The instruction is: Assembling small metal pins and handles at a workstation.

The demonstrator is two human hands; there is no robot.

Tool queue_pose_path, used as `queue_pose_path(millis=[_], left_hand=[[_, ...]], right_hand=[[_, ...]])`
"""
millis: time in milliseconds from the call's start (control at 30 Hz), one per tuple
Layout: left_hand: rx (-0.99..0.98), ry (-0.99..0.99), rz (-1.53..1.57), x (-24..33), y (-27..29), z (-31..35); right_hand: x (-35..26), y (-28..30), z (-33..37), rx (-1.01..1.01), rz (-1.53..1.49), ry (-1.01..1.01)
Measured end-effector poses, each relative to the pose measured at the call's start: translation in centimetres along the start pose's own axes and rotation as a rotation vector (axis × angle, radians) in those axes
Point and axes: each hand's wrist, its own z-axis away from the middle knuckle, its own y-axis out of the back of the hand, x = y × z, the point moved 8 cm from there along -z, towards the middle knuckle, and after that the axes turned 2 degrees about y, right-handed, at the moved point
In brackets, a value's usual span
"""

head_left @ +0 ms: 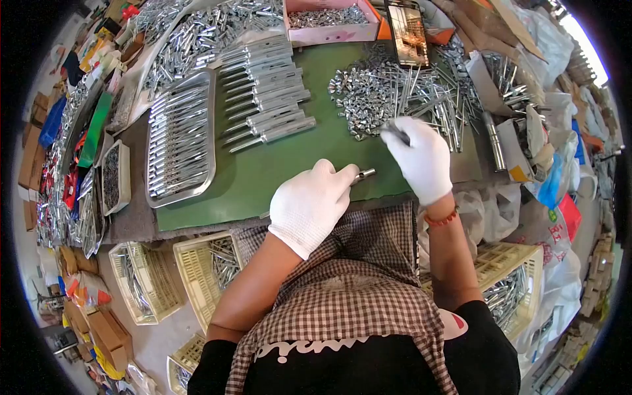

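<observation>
Metal sleeve [363,175] is pinched in the left hand [309,203], tip sticking out right, over the near edge of the green mat [263,172]. A small dark metal part [397,133] is gripped in the right hand's [421,157] fingertips, just at the near edge of the loose parts pile [395,92].

Both judged stiff, light, smooth steel; likely slippery in cotton gloves, best held mid-body, ends left free.

Finished rods [266,99] are laid in rows far left on the mat, more on the steel tray [181,141] further left. Pink box [329,23] and phone [408,33] sit far. Yellow crates [197,270] stand near, below table edge. The pile crowds the right hand's reach.
</observation>
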Motion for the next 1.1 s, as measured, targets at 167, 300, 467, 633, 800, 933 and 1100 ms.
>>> queue_pose_path(millis=[167,300,467,633,800,933,1100], left_hand=[[0.024,-0.011,0.027,-0.1,0.1,0.1],[0.033,-0.020,0.016,-0.1,0.1,0.1],[0.026,-0.014,0.032,-0.2,0.1,-0.1],[0.018,-0.005,0.038,-0.2,0.0,-0.1],[0.030,-0.014,0.037,-0.4,0.0,0.1],[0.000,-0.017,0.043,-0.1,0.1,-0.1],[-0.013,-0.007,0.033,-0.2,0.0,0.0]], right_hand=[[-0.4,-0.9,-1.0,-0.061,0.253,0.065],[0.1,-1.2,-0.3,-0.108,0.300,0.041],[-0.7,-1.0,-0.5,-0.075,0.239,0.109],[-0.8,-1.4,-0.6,-0.143,0.279,0.163],[-2.5,-1.0,2.4,-0.238,-0.099,0.152],[-3.7,-1.5,3.8,-0.225,-0.028,0.234],[-4.1,-1.9,4.0,-0.195,0.066,0.246]])
